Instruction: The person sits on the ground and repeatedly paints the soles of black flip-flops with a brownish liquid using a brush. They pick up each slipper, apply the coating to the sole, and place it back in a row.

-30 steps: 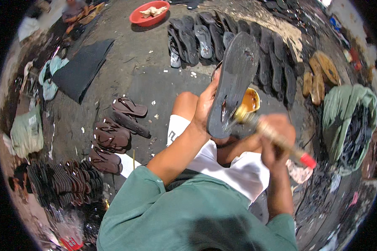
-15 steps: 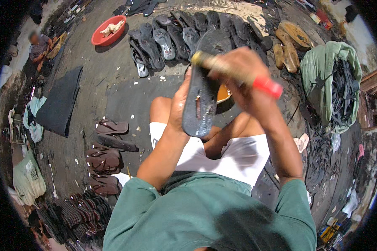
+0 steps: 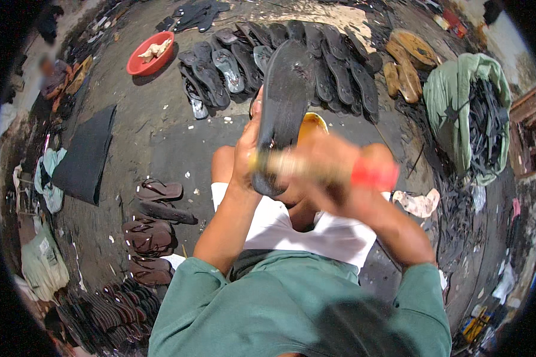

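My left hand point(image 3: 247, 152) grips a black flip-flop point(image 3: 287, 83) by its left edge and holds it up in front of my lap, with its broad underside facing me. My right hand point(image 3: 333, 169), smeared by motion, is closed round a brush point(image 3: 374, 174) with a red handle end. The brush's yellowish tip lies across the narrower lower end of the sole. Behind the flip-flop and the right hand, a container of amber liquid point(image 3: 313, 124) is partly hidden.
Rows of black flip-flops point(image 3: 226, 65) lie ahead. At the far left stands a red basin point(image 3: 152, 56); wooden shoe lasts point(image 3: 408, 86) and a green sack of black strips point(image 3: 441, 113) are at the right. Brown flip-flops point(image 3: 149, 235) lie left. Another person point(image 3: 55, 80) sits far left.
My right hand and the brush have moved down along the sole, from its middle to its lower end. The flip-flop stays in my left hand, with its upper part now uncovered.
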A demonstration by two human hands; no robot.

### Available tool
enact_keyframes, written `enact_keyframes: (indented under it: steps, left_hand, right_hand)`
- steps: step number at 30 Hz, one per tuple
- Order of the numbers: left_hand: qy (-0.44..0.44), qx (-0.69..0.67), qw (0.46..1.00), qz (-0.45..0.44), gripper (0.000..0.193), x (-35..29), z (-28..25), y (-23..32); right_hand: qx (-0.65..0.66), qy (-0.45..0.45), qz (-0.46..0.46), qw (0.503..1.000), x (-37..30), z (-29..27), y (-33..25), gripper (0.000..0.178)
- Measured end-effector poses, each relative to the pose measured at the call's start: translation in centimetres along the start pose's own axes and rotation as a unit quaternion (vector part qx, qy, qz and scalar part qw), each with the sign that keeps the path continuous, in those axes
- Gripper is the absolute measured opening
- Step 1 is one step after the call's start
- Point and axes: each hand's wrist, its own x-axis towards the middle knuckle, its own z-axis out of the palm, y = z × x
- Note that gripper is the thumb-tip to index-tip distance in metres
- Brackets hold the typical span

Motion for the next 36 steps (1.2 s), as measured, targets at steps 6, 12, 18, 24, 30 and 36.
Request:
enact_keyframes:
  steps: [6, 12, 18, 24, 30, 36]
  left_hand:
    - [0.077, 0.254, 0.964, -0.028, 0.042, -2.4, 2.3, 0.1]
    - [0.089, 0.086, 0.992, -0.008, 0.04, -4.2, -2.9, 1.5]
    - [-0.003, 0.065, 0.998, -0.018, 0.034, -3.9, -3.9, 2.8]
    - [0.081, 0.271, 0.958, 0.035, 0.036, -3.6, -3.3, 1.6]
    - [-0.06, 0.058, 0.997, 0.004, 0.046, -2.2, -1.5, 1.7]
    - [0.026, -0.042, 0.999, -0.011, 0.044, -0.7, 2.1, -0.4]
  right_hand:
    - [0.01, 0.113, 0.202, 0.973, 6.3, -4.8, 3.7, 0.03]
    - [0.007, 0.152, 0.124, 0.981, 5.5, -8.0, 5.7, 0.023]
    - [-0.238, -0.004, -0.126, 0.963, 4.8, -9.6, 4.0, 0.03]
    - [-0.028, 0.008, 0.005, 1.0, -1.1, -5.1, 4.0, 0.028]
    - [0.101, 0.089, 0.05, 0.99, -0.8, -4.7, 1.3, 0.015]
    - [0.107, 0.048, 0.058, 0.991, 1.6, -3.3, 2.7, 0.017]
